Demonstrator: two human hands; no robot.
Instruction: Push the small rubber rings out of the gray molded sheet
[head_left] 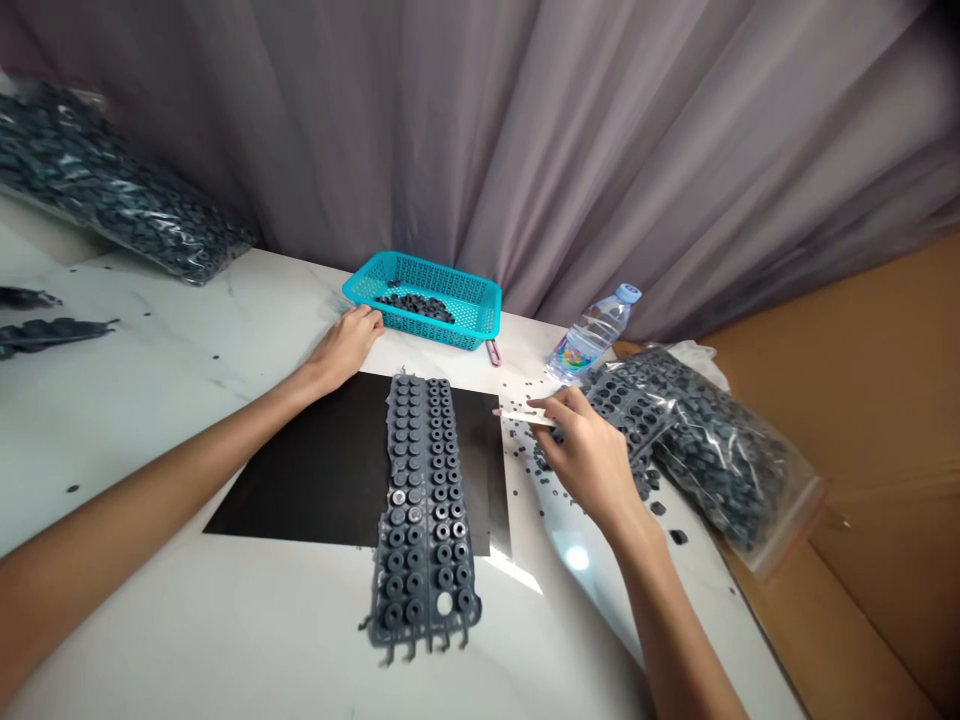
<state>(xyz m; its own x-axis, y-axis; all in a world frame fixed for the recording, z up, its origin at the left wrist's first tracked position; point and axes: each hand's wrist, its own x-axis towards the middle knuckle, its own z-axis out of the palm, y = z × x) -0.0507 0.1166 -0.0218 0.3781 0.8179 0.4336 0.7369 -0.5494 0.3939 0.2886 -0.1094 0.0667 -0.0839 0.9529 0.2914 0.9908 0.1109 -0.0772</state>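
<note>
My left hand (346,343) is at the near left corner of a turquoise plastic basket (480,325), its curled fingers against the corner. Small dark rubber pieces (421,306) lie inside the basket. My right hand (589,445) grips a slim white pen-like tool (525,417) whose tip points left. Between my hands lies a long grey moulded rubber sheet (427,480) with rows of round, ring-like pieces. One hole (445,603) near its close end shows the white table through it. The sheet rests partly on a black mat (315,470) and overhangs its near edge.
A clear water bottle (592,335) leans at the back right. Beside it lie another perforated rubber sheet (626,400) and a plastic bag of dark pieces (720,450). Another full bag (120,190) lies far left. A pink-handled item (493,352) sits by the basket. Crumbs dot the table.
</note>
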